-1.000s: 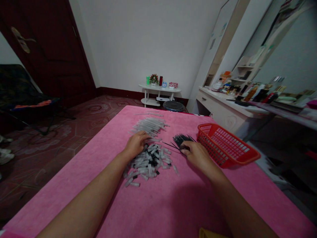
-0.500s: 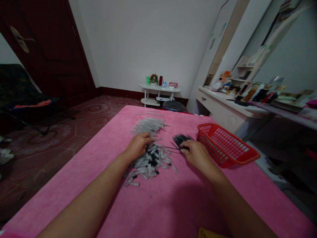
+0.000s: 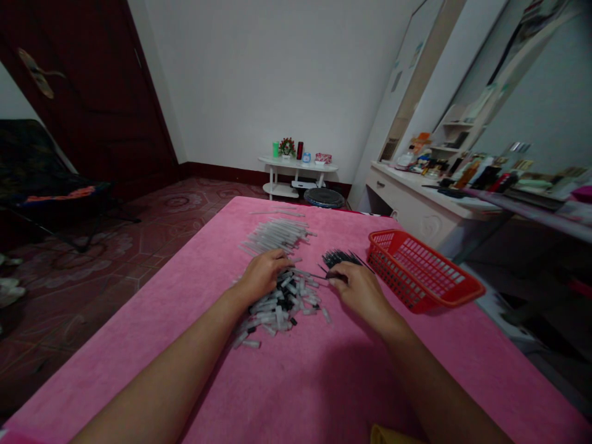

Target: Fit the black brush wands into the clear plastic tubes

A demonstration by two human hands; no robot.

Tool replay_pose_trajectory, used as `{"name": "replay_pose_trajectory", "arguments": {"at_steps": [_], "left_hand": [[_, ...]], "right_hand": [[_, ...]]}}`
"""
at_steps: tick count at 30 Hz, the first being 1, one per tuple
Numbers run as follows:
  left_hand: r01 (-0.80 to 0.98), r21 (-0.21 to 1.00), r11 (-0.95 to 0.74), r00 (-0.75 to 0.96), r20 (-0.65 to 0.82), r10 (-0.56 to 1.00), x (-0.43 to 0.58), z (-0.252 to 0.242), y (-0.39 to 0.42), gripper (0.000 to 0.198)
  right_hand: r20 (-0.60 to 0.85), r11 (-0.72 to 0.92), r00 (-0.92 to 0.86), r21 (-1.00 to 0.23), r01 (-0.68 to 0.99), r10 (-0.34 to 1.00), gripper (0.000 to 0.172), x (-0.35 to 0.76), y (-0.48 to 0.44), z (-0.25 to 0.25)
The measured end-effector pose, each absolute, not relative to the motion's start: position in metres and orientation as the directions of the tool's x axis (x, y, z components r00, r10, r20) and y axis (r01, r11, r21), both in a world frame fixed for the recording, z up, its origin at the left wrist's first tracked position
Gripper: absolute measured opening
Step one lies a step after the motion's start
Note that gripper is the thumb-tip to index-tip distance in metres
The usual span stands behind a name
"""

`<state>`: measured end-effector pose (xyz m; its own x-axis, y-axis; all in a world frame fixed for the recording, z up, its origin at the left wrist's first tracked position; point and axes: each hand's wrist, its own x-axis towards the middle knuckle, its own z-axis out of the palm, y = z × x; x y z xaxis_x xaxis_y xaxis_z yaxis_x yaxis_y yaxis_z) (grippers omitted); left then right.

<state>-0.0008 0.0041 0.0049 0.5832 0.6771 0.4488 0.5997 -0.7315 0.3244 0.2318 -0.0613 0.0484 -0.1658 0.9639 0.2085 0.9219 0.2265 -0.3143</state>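
Over pink cloth [image 3: 272, 394], dark stick [image 3: 331, 275] pinched in right hand [image 3: 363, 288], pointing toward left hand [image 3: 263, 275], grip unclear.

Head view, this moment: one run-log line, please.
left hand: at short pale pieces | right hand: pinching dark stick | red basket: right of right hand

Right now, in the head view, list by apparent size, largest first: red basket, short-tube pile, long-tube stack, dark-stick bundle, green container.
Red basket
Short-tube pile, partly behind the left hand
Long-tube stack
Dark-stick bundle, partly behind the right hand
Green container; farther off, true size unsure
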Motion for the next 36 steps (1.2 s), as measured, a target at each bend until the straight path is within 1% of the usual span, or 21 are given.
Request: {"name": "replay_pose_trajectory", "arguments": {"at_steps": [2, 4, 6, 8, 10, 12, 14, 15, 17, 20, 23, 25, 31, 36], "left_hand": [[0.594, 0.342, -0.728, 0.581, 0.444, 0.683, 0.001, 0.004, 0.003, 0.038], [0.601, 0.380, -0.703, 0.536, 0.461, 0.707, 0.000, 0.000, 0.006, 0.038], [0.610, 0.438, -0.661, 0.444, 0.502, 0.742, -0.006, -0.004, 0.013, 0.038], [0.595, 0.516, -0.617, 0.323, 0.549, 0.771, -0.013, -0.008, 0.021, 0.035], [0.537, 0.625, -0.566, 0.150, 0.590, 0.793, -0.019, -0.011, 0.029, 0.028], [0.420, 0.750, -0.511, -0.030, 0.574, 0.818, -0.024, -0.012, 0.035, 0.023], [0.229, 0.858, -0.459, -0.178, 0.501, 0.847, -0.025, -0.011, 0.038, 0.022], [0.119, 0.891, -0.437, -0.231, 0.453, 0.861, -0.025, -0.010, 0.039, 0.024], [-0.078, 0.913, -0.400, -0.296, 0.362, 0.884, -0.025, -0.009, 0.039, 0.028], [-0.277, 0.895, -0.349, -0.319, 0.257, 0.912, -0.025, -0.008, 0.039, 0.036], [-0.418, 0.859, -0.296, -0.286, 0.185, 0.940, -0.025, -0.006, 0.038, 0.041], [-0.475, 0.841, -0.260, -0.259, 0.149, 0.954, -0.024, -0.004, 0.036, 0.042], [-0.509, 0.845, -0.161, -0.188, 0.074, 0.979, -0.019, 0.003, 0.030, 0.038], [-0.517, 0.848, -0.114, -0.138, 0.049, 0.989, -0.016, 0.004, 0.028, 0.034]], "right_hand": [[0.265, 0.262, -0.172, -0.359, 0.896, 0.949, 0.018, 0.228, -0.062, 0.045], [0.350, 0.274, -0.128, -0.410, 0.870, 0.928, 0.020, 0.226, -0.061, 0.043], [0.430, 0.263, -0.052, -0.449, 0.854, 0.901, 0.027, 0.225, -0.061, 0.042], [0.449, 0.244, -0.011, -0.465, 0.851, 0.894, 0.028, 0.227, -0.060, 0.042], [0.379, 0.211, -0.029, -0.450, 0.868, 0.925, 0.022, 0.228, -0.060, 0.043], [0.237, 0.173, -0.080, -0.403, 0.899, 0.968, 0.018, 0.229, -0.062, 0.042], [0.087, 0.143, -0.120, -0.334, 0.932, 0.989, 0.016, 0.228, -0.064, 0.040], [0.031, 0.135, -0.132, -0.297, 0.945, 0.991, 0.016, 0.226, -0.065, 0.039], [-0.037, 0.128, -0.140, -0.228, 0.965, 0.989, 0.020, 0.223, -0.068, 0.038], [-0.074, 0.144, -0.160, -0.187, 0.972, 0.984, 0.026, 0.219, -0.072, 0.040], [-0.110, 0.143, -0.166, -0.190, 0.971, 0.980, 0.023, 0.217, -0.075, 0.043], [-0.131, 0.134, -0.159, -0.186, 0.973, 0.979, 0.021, 0.217, -0.076, 0.044], [-0.129, 0.142, -0.163, -0.159, 0.977, 0.978, 0.019, 0.217, -0.076, 0.042], [-0.133, 0.157, -0.182, -0.183, 0.971, 0.974, 0.014, 0.219, -0.076, 0.042]]}}
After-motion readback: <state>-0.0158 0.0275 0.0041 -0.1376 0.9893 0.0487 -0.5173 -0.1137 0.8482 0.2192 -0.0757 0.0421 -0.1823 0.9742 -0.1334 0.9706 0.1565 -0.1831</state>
